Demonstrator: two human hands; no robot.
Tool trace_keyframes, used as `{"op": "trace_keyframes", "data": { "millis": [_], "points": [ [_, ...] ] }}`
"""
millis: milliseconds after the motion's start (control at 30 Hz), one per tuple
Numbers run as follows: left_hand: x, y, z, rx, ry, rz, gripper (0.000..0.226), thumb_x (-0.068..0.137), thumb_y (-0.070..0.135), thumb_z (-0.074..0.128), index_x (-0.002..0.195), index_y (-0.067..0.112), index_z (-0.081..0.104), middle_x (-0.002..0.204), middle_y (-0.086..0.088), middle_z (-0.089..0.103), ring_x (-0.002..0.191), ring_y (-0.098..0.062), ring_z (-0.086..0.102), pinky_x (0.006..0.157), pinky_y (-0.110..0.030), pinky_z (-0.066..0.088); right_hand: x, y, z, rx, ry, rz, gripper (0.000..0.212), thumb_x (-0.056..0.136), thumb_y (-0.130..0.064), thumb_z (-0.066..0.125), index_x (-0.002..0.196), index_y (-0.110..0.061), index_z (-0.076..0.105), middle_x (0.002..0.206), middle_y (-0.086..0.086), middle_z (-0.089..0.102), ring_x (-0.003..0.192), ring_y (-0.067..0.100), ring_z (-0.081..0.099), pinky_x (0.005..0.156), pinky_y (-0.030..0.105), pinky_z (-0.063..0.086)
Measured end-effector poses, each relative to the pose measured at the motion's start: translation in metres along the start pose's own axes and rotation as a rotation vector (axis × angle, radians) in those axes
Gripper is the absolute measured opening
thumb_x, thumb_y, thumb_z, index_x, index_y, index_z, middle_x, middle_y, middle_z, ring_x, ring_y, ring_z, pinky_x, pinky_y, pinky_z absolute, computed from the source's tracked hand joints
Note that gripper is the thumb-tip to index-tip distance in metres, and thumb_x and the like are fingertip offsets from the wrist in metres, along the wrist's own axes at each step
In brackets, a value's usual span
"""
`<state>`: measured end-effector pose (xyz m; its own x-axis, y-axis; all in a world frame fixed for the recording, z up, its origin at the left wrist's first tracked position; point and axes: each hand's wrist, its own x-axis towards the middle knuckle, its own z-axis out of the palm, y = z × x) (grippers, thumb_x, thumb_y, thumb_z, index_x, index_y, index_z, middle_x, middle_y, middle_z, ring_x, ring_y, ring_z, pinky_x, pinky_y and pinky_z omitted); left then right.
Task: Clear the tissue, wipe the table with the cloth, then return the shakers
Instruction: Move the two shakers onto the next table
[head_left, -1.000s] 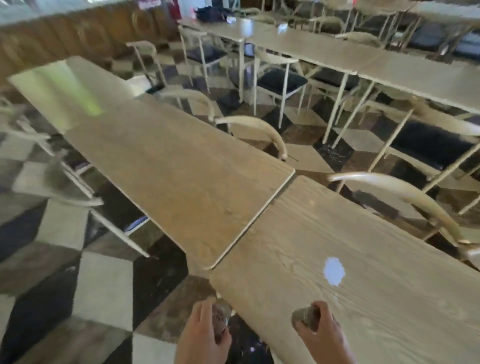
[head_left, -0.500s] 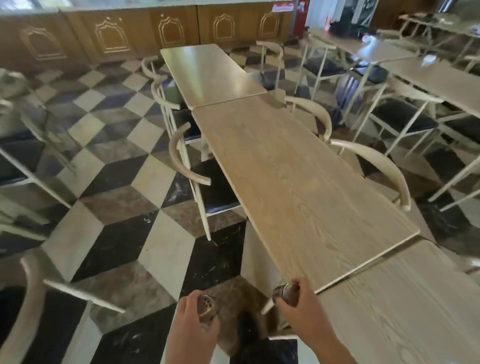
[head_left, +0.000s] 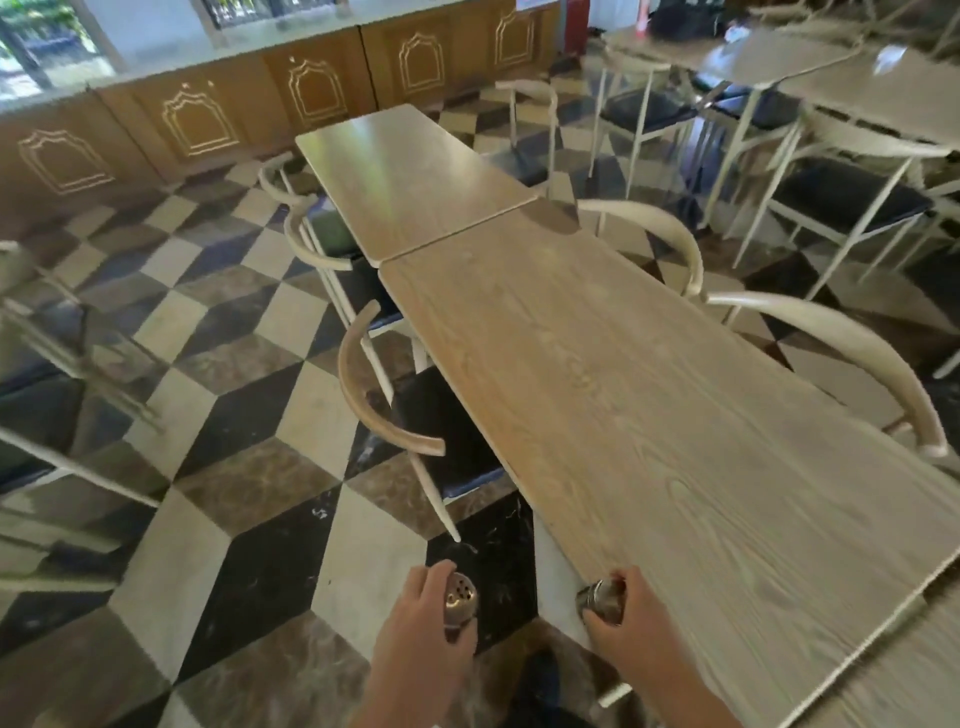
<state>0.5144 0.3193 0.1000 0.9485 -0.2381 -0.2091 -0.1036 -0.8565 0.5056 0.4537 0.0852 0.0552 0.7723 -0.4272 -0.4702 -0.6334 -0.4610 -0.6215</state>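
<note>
My left hand (head_left: 421, 631) grips a steel shaker with a perforated top (head_left: 460, 600), held over the floor just left of the table. My right hand (head_left: 631, 618) is closed around a second metal shaker (head_left: 600, 600) at the near left edge of the long wooden table (head_left: 623, 395). The tabletop ahead of my hands shows only bare wood grain. No tissue or cloth is in view.
A curved-back chair (head_left: 384, 410) stands tucked at the table's left side, two more (head_left: 852, 353) at its right. A second table (head_left: 410, 171) adjoins at the far end. Checkered floor (head_left: 234, 415) spreads left; wooden cabinets line the back wall, more tables stand at the right.
My view has swung left and along the row of tables. Both hands, each still holding a shaker, have come to the near left edge of the long table.
</note>
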Motion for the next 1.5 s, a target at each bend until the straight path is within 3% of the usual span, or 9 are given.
{"op": "trace_keyframes", "data": {
  "millis": [200,400,500,633,733,1000,1233,1333,1500],
  "points": [
    [0.091,0.024,-0.006,0.029,-0.077,0.144,0.055,0.086,0.042,0.069,0.133,0.032,0.043,0.129,0.012,0.051,0.108,-0.007,0.056,0.091,-0.021,0.051,0.038,-0.045,-0.003,0.057,0.041,0.042,0.038,0.084,-0.041,0.073,0.106,-0.034,0.043,0.094,-0.012,0.054,0.079,0.003,0.053,0.058,0.015,0.039],
    [0.165,0.070,0.016,0.058,-0.272,0.369,0.044,0.087,0.040,0.066,0.124,0.029,0.047,0.122,0.007,0.054,0.111,-0.015,0.059,0.086,-0.026,0.048,0.049,-0.033,-0.019,0.110,0.168,0.250,0.039,0.073,-0.042,0.074,0.101,-0.032,0.049,0.087,-0.009,0.063,0.077,0.009,0.060,0.068,0.030,0.053],
    [0.209,0.091,0.027,0.093,-0.434,0.487,0.040,0.088,0.043,0.063,0.121,0.032,0.044,0.120,0.008,0.054,0.106,-0.016,0.061,0.079,-0.024,0.044,0.062,-0.033,-0.031,0.132,0.211,0.352,0.043,0.076,-0.040,0.075,0.107,-0.030,0.047,0.090,-0.006,0.065,0.077,0.011,0.061,0.063,0.027,0.050],
    [0.256,0.116,0.032,0.104,-0.576,0.685,0.046,0.088,0.039,0.063,0.129,0.028,0.045,0.121,0.008,0.052,0.106,-0.013,0.057,0.087,-0.026,0.048,0.083,-0.047,-0.039,0.179,0.269,0.424,0.039,0.079,-0.040,0.073,0.107,-0.031,0.047,0.090,-0.007,0.063,0.075,0.007,0.059,0.053,0.020,0.044],
    [0.289,0.129,0.042,0.109,-0.596,0.785,0.045,0.083,0.035,0.067,0.123,0.027,0.047,0.114,0.006,0.053,0.101,-0.015,0.058,0.086,-0.030,0.051,0.098,-0.060,-0.048,0.205,0.351,0.467,0.037,0.080,-0.037,0.072,0.109,-0.029,0.050,0.097,-0.007,0.058,0.081,0.014,0.059,0.067,0.027,0.048],
    [0.334,0.144,0.089,0.097,-0.600,0.743,0.041,0.071,0.036,0.071,0.107,0.027,0.054,0.099,0.001,0.059,0.089,-0.027,0.063,0.077,-0.042,0.053,0.117,-0.046,-0.050,0.261,0.482,0.714,0.048,0.079,-0.034,0.071,0.120,-0.023,0.049,0.116,0.004,0.058,0.100,0.030,0.062,0.079,0.035,0.048],
    [0.357,0.155,0.121,0.089,-0.631,0.705,0.038,0.067,0.029,0.080,0.091,0.024,0.051,0.088,0.004,0.056,0.084,-0.024,0.058,0.072,-0.036,0.047,0.134,-0.024,-0.040,0.325,0.612,0.877,0.041,0.083,-0.044,0.069,0.114,-0.027,0.048,0.118,-0.001,0.054,0.091,0.031,0.065,0.076,0.039,0.053],
    [0.365,0.159,0.141,0.079,-0.628,0.676,0.043,0.069,0.024,0.083,0.102,0.015,0.056,0.098,-0.001,0.057,0.092,-0.025,0.055,0.079,-0.038,0.047,0.143,-0.012,-0.040,0.349,0.635,0.909,0.039,0.083,-0.048,0.068,0.113,-0.033,0.049,0.116,-0.004,0.048,0.084,0.028,0.064,0.075,0.039,0.054],
    [0.371,0.162,0.158,0.058,-0.633,0.692,0.043,0.073,0.025,0.081,0.107,0.017,0.055,0.105,0.000,0.055,0.098,-0.016,0.052,0.080,-0.028,0.045,0.154,0.009,-0.043,0.351,0.647,0.963,0.040,0.082,-0.024,0.067,0.118,-0.031,0.050,0.119,-0.002,0.047,0.081,0.023,0.055,0.070,0.032,0.046]
  ]
}}
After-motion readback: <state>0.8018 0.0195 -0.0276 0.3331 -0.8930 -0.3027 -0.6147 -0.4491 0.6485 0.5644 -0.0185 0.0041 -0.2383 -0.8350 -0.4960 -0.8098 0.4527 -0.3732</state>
